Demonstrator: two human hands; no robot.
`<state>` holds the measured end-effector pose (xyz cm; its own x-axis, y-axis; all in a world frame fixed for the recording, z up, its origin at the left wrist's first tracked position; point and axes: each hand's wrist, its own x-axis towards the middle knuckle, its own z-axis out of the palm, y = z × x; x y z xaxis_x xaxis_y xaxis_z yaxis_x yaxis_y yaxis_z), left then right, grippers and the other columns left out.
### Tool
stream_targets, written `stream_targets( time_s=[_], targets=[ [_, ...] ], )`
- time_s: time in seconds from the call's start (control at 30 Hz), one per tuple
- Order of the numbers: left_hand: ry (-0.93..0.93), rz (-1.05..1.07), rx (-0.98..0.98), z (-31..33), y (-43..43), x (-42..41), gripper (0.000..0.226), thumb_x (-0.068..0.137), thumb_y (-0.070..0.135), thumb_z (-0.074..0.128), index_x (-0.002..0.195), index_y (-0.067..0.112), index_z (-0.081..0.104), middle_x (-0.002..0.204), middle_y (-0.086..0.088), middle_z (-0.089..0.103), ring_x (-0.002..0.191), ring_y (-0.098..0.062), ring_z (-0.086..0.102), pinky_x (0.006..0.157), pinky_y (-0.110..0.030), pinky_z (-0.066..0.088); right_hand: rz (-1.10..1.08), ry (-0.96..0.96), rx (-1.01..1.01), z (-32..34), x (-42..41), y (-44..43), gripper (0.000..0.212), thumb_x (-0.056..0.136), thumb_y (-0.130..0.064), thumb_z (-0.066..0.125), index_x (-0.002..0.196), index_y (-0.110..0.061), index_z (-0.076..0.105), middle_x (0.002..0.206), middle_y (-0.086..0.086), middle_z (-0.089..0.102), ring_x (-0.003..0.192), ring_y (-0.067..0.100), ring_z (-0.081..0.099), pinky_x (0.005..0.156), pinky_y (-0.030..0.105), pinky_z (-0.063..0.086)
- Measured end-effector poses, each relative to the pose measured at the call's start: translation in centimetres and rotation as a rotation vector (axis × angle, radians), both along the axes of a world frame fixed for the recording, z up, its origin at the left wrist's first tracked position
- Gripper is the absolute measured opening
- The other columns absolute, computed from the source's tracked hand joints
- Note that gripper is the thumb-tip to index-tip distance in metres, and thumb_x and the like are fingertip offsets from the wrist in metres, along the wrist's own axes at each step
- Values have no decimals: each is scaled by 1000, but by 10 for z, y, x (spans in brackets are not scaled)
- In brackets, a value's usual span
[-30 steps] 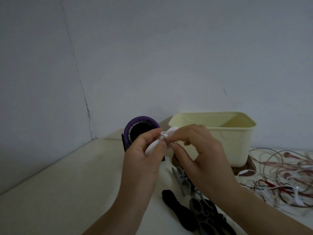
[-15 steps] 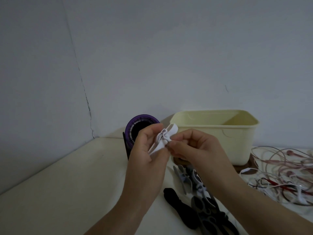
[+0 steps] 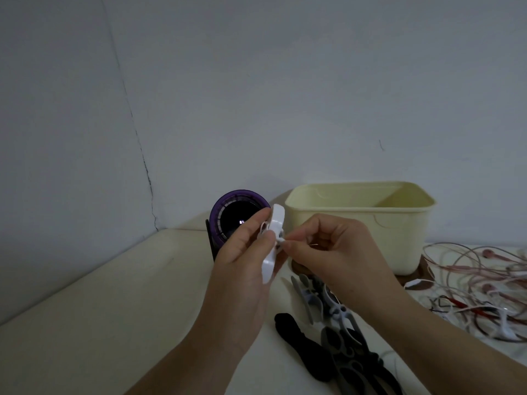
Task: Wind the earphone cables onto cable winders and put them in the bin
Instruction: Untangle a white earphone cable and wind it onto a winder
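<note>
The left grip (image 3: 242,260) clasps a white winder (image 3: 273,246) nearly upright in front of the bin's (image 3: 399,226) left corner, with the thumb across the winder's middle. The right grip (image 3: 333,252) has its fingers curled and pinches a thin white cable (image 3: 281,240) against that middle. Both are raised above the desk (image 3: 114,323). Spare winders (image 3: 336,340), grey, white and black, lie on the desk in front of the bin. A tangle of cables (image 3: 482,289) lies to the right of the bin. A purple round device (image 3: 228,212) stands to its left.
</note>
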<state>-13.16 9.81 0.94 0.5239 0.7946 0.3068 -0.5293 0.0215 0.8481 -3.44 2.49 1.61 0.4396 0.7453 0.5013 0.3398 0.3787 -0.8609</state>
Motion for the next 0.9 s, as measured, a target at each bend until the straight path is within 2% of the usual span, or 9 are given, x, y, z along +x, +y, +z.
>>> stream_targets(
  time_s=[0.17,0.33,0.43,0.53,0.63,0.73,0.8,0.9],
  targets=[
    [-19,-14,8,-2,-3,1,34,95,-1,42,105,19,68,113,-4,71,106,-16,67,77,-22,57,1,-45,-58,4,1,-2,15,78,-3,72,67,-13,69,58,0,64,51,6,57,55,16,47],
    [-33,-2,21,-6,0,5,37,94,-3,41,103,20,68,110,-3,72,103,-13,68,86,-24,55,35,27,-117,7,5,-2,10,78,-7,73,69,-9,69,60,5,65,52,9,54,52,16,43],
    [-38,1,37,-6,0,5,39,95,-4,39,102,20,68,103,0,74,96,-8,70,82,-19,55,37,14,-142,9,6,-4,13,78,-10,73,66,-13,69,67,16,66,57,15,54,56,21,45],
    [-39,-20,51,-4,-2,3,39,96,-3,37,103,19,68,104,2,74,99,-8,69,78,-17,56,-16,-125,-117,10,5,-5,13,79,-12,73,67,-12,68,70,14,68,59,25,57,59,31,49],
    [-58,-35,68,-3,-5,1,37,97,-2,37,103,18,68,108,1,73,103,-9,68,79,-17,55,-95,-311,-59,11,1,-7,9,79,-12,73,70,-12,69,69,0,69,63,11,65,64,22,54],
    [-22,11,183,-6,-3,0,36,98,1,40,107,24,66,110,7,72,107,-7,66,86,-19,53,-140,-406,-28,10,-2,-6,11,80,-10,72,70,-14,70,68,-5,69,64,6,64,65,22,53],
    [17,65,306,-8,0,-1,32,96,7,48,112,30,65,114,11,70,112,-6,63,90,-22,51,-108,-309,-52,10,-1,-5,12,79,-12,73,68,-15,69,65,-4,68,55,4,59,58,21,50],
    [47,164,423,-11,5,-3,37,87,21,50,115,38,67,127,7,63,121,-11,57,103,-35,43,39,-40,-100,11,2,-6,12,78,-13,72,67,-15,69,68,11,69,58,12,58,63,27,49]
  ],
)
